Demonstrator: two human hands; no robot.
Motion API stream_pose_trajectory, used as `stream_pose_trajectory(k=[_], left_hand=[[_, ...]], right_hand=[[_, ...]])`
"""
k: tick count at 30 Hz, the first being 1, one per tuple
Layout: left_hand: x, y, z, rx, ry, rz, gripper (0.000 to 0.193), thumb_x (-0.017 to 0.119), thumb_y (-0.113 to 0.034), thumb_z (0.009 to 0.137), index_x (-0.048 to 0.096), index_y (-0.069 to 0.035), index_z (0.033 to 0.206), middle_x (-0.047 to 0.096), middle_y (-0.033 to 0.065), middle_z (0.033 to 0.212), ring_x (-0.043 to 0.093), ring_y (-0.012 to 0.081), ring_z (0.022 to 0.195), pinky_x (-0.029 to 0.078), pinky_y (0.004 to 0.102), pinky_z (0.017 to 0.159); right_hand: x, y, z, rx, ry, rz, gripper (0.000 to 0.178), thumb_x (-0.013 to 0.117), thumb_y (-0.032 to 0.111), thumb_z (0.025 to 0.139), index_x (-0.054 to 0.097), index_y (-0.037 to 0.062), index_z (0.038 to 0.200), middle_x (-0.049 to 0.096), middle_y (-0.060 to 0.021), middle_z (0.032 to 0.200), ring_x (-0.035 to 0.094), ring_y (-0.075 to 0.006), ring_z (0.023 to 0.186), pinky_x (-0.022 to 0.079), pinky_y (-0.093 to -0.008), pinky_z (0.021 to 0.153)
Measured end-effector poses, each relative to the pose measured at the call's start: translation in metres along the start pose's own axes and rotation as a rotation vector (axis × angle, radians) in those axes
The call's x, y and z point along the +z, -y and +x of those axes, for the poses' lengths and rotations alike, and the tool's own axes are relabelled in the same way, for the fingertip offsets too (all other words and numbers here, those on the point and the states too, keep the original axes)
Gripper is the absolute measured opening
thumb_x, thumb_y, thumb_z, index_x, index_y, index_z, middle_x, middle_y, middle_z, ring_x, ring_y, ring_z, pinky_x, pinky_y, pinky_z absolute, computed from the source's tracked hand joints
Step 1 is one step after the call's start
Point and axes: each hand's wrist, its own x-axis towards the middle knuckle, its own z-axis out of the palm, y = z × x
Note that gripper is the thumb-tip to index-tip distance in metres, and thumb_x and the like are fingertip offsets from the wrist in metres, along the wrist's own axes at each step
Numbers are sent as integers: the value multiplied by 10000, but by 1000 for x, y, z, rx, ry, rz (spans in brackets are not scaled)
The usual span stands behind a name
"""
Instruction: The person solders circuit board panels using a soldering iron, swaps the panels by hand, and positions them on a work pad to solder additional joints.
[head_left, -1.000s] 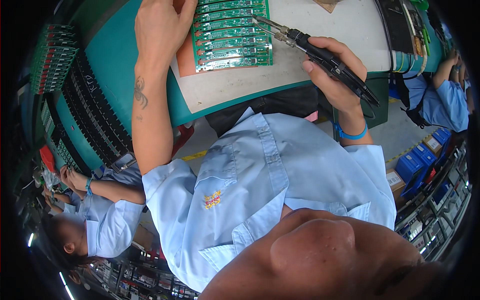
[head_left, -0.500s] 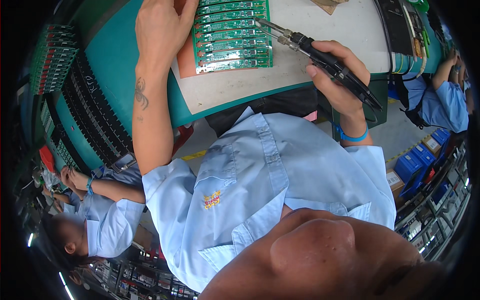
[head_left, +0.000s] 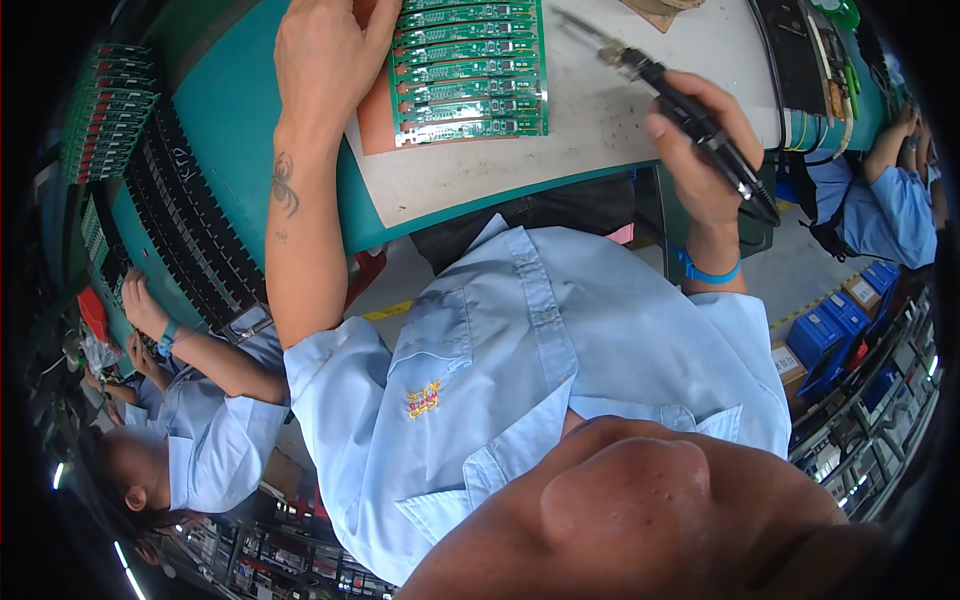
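Note:
A panel of green circuit boards [head_left: 468,88] lies at the top of the view, several narrow strips stacked in rows. It rests on a brown-orange sheet [head_left: 377,125] over a pale work surface. My left hand [head_left: 325,60] is beside the panel's left edge, thumb nearest to it; its fingertips run out of the picture, so its grip is hidden. In my right hand [head_left: 705,145] is a black-handled soldering iron [head_left: 690,112], fingers wrapped round the handle. Its thin metal tip, smeared by motion, points up and left, apart from the panel.
Black slotted racks [head_left: 190,210] and a stack of green boards [head_left: 110,115] stand on the left. A co-worker's hand [head_left: 143,303] is at the bench there. Another person [head_left: 890,190] is far right, above blue bins [head_left: 825,335]. Cables [head_left: 775,80] run down the bench's right side.
The soldering iron in my right hand has moved right, off the panel's right side. The panel has shifted slightly right. On the left, the co-worker's hands have parted.

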Motion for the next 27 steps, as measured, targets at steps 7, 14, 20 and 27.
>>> stream_pose_trajectory(k=[7, 14, 20, 27], left_hand=[[-2, -4, 0, 47, -37, -30, 338, 766, -142, 903, 743, 49, 1181, 763, 194, 1027, 708, 350, 894, 583, 391, 840], [-3, -3, -1, 68, -31, -38, 334, 767, -143, 902, 745, 51, 1173, 763, 193, 1021, 712, 350, 895, 586, 388, 837], [-2, -6, 0, -4, -7, -56, 373, 758, -148, 912, 722, 50, 1227, 754, 201, 1088, 706, 358, 956, 573, 400, 895], [-1, -3, -2, 9, -13, -64, 384, 755, -148, 915, 714, 49, 1242, 748, 202, 1106, 701, 360, 973, 566, 403, 911]], right_hand=[[-4, -29, 11, -128, -305, -10, 456, 832, -25, 817, 707, -19, 1255, 773, -125, 1015, 704, -172, 834, 549, -245, 785], [9, 1, 1, -66, 37, -45, 467, 832, -31, 811, 708, -21, 1261, 775, -124, 1004, 710, -168, 828, 546, -238, 785], [14, -1, 3, 0, 118, 6, 449, 823, -35, 805, 725, -22, 1242, 783, -108, 1000, 698, -152, 808, 544, -234, 762], [15, 2, 6, 2, 126, -18, 445, 814, -43, 800, 731, -23, 1236, 782, -100, 987, 693, -143, 805, 541, -229, 747]])
